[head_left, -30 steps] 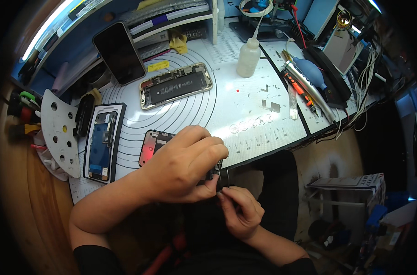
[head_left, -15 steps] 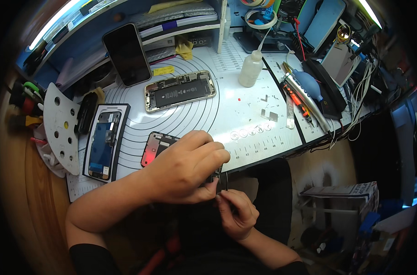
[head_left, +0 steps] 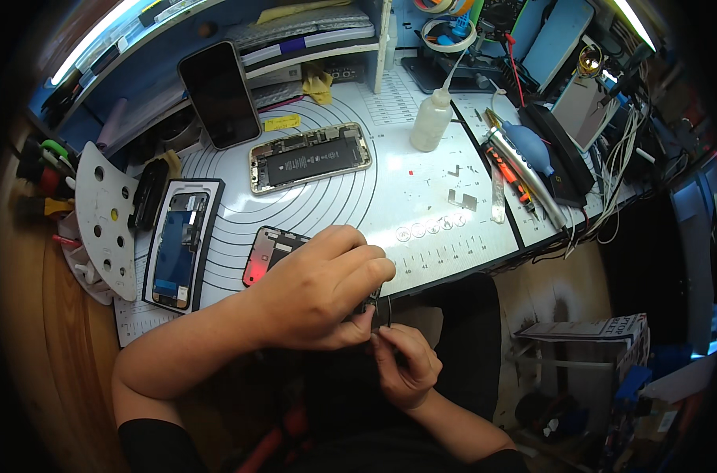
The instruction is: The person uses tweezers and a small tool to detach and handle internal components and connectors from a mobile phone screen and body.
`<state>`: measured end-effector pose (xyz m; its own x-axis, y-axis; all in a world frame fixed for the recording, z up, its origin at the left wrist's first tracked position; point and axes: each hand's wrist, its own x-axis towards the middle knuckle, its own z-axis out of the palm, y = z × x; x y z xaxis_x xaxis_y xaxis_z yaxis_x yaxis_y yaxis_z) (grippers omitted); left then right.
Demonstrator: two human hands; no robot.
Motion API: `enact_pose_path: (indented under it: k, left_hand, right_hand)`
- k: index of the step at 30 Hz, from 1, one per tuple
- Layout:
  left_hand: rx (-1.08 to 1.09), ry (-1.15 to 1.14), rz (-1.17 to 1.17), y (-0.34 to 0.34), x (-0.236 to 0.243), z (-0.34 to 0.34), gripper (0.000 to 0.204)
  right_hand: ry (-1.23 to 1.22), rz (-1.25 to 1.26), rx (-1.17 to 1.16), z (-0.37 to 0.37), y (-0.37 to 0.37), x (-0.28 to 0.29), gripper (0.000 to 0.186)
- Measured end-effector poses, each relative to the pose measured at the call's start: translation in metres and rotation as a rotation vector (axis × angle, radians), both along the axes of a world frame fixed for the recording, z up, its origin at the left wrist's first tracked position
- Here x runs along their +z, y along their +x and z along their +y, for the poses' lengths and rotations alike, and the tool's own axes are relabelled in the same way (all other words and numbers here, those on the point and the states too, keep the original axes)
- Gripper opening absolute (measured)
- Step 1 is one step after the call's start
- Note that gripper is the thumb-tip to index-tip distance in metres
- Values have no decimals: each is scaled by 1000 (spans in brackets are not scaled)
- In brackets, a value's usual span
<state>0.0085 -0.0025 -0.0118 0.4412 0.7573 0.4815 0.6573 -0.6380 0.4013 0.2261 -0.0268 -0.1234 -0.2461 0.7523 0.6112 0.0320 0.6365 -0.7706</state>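
Observation:
A phone screen panel [head_left: 268, 258], its inner side up and lit red in one corner, lies at the mat's near edge. My left hand [head_left: 323, 284] is closed over its right end, thumb below and fingers above, hiding most of that end. Just beyond the edge, the fingertips of my right hand [head_left: 408, 364] pinch the lower end of a thin dark two-pronged piece [head_left: 389, 312]; its exact kind is unclear. The two hands almost meet there. An opened phone body [head_left: 311, 158] with a black battery lies farther back on the mat.
A boxed phone screen [head_left: 177, 248] lies left, beside a white tool holder [head_left: 106, 221]. A dark phone [head_left: 219, 94] leans at the back. A squeeze bottle [head_left: 432, 122], small metal plates [head_left: 463, 199], an orange screwdriver [head_left: 510, 175], a blue air blower [head_left: 530, 146] and cables [head_left: 611, 165] sit right.
Almost nothing differs. Both hands keep their places and grips; the two-pronged piece between them has shifted very slightly.

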Motion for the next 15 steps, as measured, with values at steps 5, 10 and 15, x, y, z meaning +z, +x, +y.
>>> enact_pose_path:
  k: [5,10,15]
  left_hand:
    - [-4,-6,10,0,1,0,55]
    - [-6,-4,21,0,1,0,56]
    - [3,-8,20,0,3,0,56]
  right_hand:
    - [7,-8,-3,1,1,5,34]
    - [0,-69,4,-3,11,19,33]
    - [-8,-65,0,0,16,31,32]
